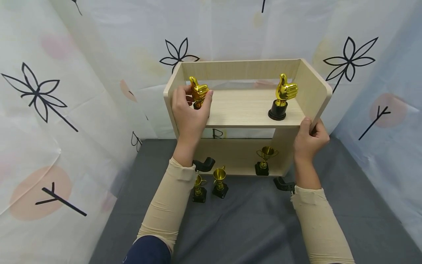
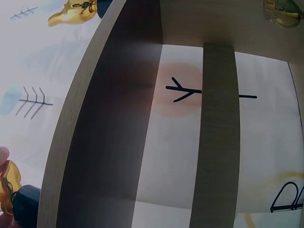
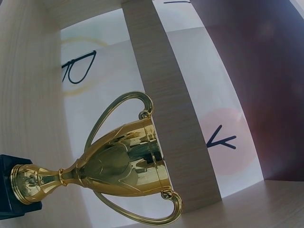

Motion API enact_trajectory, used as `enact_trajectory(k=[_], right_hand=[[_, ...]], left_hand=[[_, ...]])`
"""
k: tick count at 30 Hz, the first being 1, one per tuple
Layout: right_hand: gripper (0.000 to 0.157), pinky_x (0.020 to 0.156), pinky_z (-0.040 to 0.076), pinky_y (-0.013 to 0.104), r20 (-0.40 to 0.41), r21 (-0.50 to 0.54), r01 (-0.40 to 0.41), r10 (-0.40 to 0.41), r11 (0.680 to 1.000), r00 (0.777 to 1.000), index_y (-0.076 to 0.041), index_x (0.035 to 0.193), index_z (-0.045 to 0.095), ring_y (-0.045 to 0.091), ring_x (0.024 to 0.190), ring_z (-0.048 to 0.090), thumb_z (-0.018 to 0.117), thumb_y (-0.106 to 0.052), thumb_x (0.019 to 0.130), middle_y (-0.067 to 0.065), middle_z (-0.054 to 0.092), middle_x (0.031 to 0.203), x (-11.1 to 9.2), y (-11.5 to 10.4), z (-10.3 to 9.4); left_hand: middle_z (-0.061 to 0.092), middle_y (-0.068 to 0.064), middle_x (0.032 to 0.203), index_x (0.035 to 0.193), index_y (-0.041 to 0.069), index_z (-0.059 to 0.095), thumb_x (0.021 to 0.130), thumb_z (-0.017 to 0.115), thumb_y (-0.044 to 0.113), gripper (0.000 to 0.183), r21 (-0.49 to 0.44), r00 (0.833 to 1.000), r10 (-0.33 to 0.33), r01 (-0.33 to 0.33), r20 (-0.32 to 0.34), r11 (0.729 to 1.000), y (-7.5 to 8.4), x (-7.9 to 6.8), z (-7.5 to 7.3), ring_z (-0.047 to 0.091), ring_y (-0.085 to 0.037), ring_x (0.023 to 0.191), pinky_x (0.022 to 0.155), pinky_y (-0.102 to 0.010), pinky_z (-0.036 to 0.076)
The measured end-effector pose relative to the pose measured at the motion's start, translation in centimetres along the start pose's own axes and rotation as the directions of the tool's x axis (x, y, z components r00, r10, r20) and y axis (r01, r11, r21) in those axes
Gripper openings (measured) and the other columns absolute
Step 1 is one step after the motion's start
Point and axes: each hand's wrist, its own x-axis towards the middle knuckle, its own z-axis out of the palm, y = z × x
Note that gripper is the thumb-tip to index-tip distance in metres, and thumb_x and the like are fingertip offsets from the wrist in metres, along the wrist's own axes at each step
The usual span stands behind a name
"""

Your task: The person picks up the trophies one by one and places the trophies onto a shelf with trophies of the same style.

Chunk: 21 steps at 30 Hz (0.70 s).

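Observation:
My left hand [image 1: 192, 113] pinches a gold thumbs-up trophy [image 1: 199, 90] between thumb and fingers, at the left end of the upper board of a small wooden shelf [image 1: 244, 106]. The hand partly covers its black base; in the left wrist view this trophy [image 2: 10, 185] shows at the lower left, fingertips on both sides. A matching thumbs-up trophy [image 1: 280, 97] stands upright towards the right of the same board. My right hand [image 1: 311, 141] grips the lower front corner of the shelf's right side panel [image 1: 313, 91], fingers curled behind it.
A gold two-handled cup [image 1: 265, 154] stands on the lower board, large in the right wrist view. Two more cups [image 1: 219, 179] [image 1: 199, 189] stand on the grey cloth [image 1: 244, 227] before the shelf, one partly behind my left forearm. Patterned white sheets [image 1: 108, 44] hang around.

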Motion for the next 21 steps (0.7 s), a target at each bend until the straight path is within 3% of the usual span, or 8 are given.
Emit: enact_trajectory(k=[15,21], right_hand=[[0.029,0.051,0.02,0.02,0.001,-0.003,0.001,-0.001,1.0,1.0,-0.02,0.061,0.053,0.002,0.051,0.031,0.061,-0.016,0.089,-0.012,0.038,0.055,-0.02,-0.13,-0.13],[0.029,0.051,0.021,0.02,-0.005,-0.015,-0.017,0.017,1.0,1.0,-0.021,0.061,0.055,0.003,0.052,0.032,0.061,-0.017,0.088,-0.013,0.039,0.055,0.02,-0.03,-0.08]], left_hand=[[0.057,-0.01,0.102,0.111,0.003,0.059,0.084,0.076,0.041,0.049,-0.019,0.999,-0.013,0.014,0.044,1.0,-0.42,-0.28,-0.1,0.053,-0.022,0.089,0.077,-0.039,0.05],[0.058,-0.009,0.106,0.116,0.004,0.058,0.084,0.074,0.046,0.055,0.029,0.998,-0.034,0.032,0.053,0.999,-0.61,-0.43,-0.34,0.054,-0.018,0.09,0.078,-0.04,0.05]])
